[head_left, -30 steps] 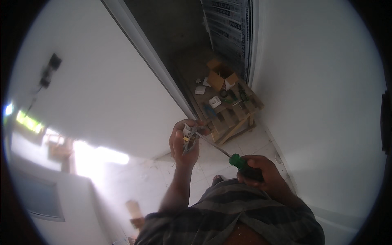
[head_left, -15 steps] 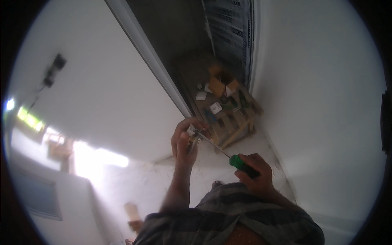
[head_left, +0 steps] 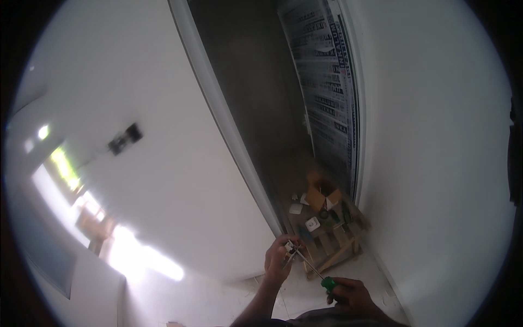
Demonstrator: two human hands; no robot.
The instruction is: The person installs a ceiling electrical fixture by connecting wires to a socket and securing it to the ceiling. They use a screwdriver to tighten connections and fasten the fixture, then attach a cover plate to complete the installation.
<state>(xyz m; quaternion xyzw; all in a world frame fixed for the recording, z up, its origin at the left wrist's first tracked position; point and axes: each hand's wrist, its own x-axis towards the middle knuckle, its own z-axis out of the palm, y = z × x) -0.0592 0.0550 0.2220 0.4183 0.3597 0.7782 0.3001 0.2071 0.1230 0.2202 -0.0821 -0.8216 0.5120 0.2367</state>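
Note:
My left hand (head_left: 275, 260) grips a small white-and-grey electrical fitting (head_left: 291, 248) near the lower middle of the head view. My right hand (head_left: 350, 294) is closed round the green handle of a screwdriver (head_left: 328, 283). Its long metal shaft runs up and left to the fitting in my left hand, with the tip at the fitting; exact contact is too small to make out. Behind both hands is a wooden pallet stand (head_left: 338, 242) holding an open cardboard box (head_left: 323, 193), a white square plate (head_left: 312, 223), more small white pieces and dark tools.
A dark doorway (head_left: 245, 82) stands ahead, with a printed film-covered panel (head_left: 318, 76) at its right side. White walls (head_left: 430, 163) flank it. A blurred dark fitting (head_left: 125, 139) hangs on the left wall. Bright openings (head_left: 65, 166) show at far left. The pale tiled floor (head_left: 381, 305) lies below.
The view has tilted up, so both hands, the screwdriver and the stand appear lower in the picture and more of the doorway shows. Both hands keep their holds.

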